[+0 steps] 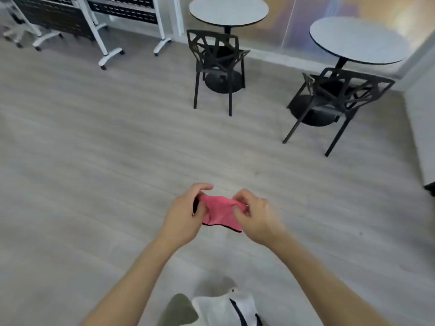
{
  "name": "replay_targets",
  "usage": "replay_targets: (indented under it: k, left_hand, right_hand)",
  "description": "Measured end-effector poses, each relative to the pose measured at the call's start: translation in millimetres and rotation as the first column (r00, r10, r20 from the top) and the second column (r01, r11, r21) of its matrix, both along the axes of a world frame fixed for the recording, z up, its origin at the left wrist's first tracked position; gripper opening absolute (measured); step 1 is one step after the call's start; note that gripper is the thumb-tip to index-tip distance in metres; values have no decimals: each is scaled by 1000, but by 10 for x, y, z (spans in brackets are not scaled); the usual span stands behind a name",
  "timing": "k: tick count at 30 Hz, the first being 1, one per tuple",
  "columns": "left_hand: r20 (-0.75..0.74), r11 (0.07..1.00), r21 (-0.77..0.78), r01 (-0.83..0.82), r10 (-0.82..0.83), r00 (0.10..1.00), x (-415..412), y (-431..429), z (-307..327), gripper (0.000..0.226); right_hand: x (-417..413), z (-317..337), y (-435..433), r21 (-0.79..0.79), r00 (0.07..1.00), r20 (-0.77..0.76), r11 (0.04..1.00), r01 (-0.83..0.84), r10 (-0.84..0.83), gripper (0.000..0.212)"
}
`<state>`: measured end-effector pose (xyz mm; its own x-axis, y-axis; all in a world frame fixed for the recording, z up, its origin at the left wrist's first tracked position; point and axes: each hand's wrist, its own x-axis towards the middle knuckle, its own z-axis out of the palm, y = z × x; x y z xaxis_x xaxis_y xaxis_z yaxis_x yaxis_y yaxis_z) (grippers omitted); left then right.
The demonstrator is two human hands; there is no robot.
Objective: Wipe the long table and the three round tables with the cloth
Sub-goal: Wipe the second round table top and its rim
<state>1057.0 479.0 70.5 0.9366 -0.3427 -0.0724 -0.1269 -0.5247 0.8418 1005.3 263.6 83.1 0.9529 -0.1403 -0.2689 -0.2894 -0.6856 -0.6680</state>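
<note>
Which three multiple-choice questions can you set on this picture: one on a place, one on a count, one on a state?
1. Where is the pink cloth? A on the floor; B between the left hand and the right hand; C on a chair seat.
2. How many round tables show? A three; B one; C two.
3. How is the cloth? A bunched and pinched; B spread flat; C neatly folded.
Key: 1 B, both hands grip its ends; 2 C, two grey tops are in view; 3 A, it sags creased between the hands.

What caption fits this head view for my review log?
The left hand and right hand pinch a pink cloth over the floor, facing two round tables with black chairs.
</note>
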Motion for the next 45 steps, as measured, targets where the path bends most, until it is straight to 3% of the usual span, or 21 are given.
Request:
replay_targets:
  k: [4, 8, 12, 17, 21, 23, 26, 28, 35, 40, 45]
  left_hand:
    - [-112, 990, -129, -64, 50, 993, 490, -582, -6, 39]
    - [-132, 996, -90, -18, 6, 991, 1124, -1009, -237, 37]
    - [-141, 998, -51, -22, 15, 990, 2105, -1398, -440, 39]
    - [-199, 994, -108, 19, -40, 979, 3304, -2084, -446, 29]
    - [-161, 984, -118, 136, -154, 975, 4112, -2686, -312, 23]
    - [-99, 983, -76, 165, -172, 980, 4535, -2936, -276, 24]
    - [-19, 976, 43, 214, -213, 977, 5155, -3216, -302, 28]
    - [34, 964, 112, 242, -248, 968, 5574, -3370, -366, 23]
    - [125, 958, 280, 65, -104, 987, 6971, -3811, -386, 15]
    - [268, 949, 286, -132, 53, 962, 7921, -4148, -214, 11]
    - [317, 928, 270, -257, 166, 934, 8821, -4483, -284, 15]
  right_hand:
    - [567, 230, -506, -29, 995, 94, 999, -20, 22, 6]
    - [1221, 193, -1010, -61, 986, 116, 992, -113, 119, 10]
    - [2003, -35, -1619, -155, 985, 61, 976, -150, 162, 17]
    - [2930, -220, -2294, -158, 998, -30, 986, -52, 48, 33]
    - [3516, -204, -2902, -332, 999, -48, 943, -12, -4, 34]
    - [3779, -274, -3176, -410, 992, -127, 912, -30, -24, 40]
    - [4217, -434, -3510, -418, 949, -314, 895, -158, 21, 43]
    - [4571, -515, -3746, -415, 940, -340, 890, -187, 39, 42]
    - [6296, -414, -4655, -450, 969, -227, 871, -197, 102, 37]
    - [7757, -152, -5211, -516, 974, -121, 826, -227, 192, 28]
    - [9020, -98, -5575, -595, 957, -16, 766, -242, 290, 28]
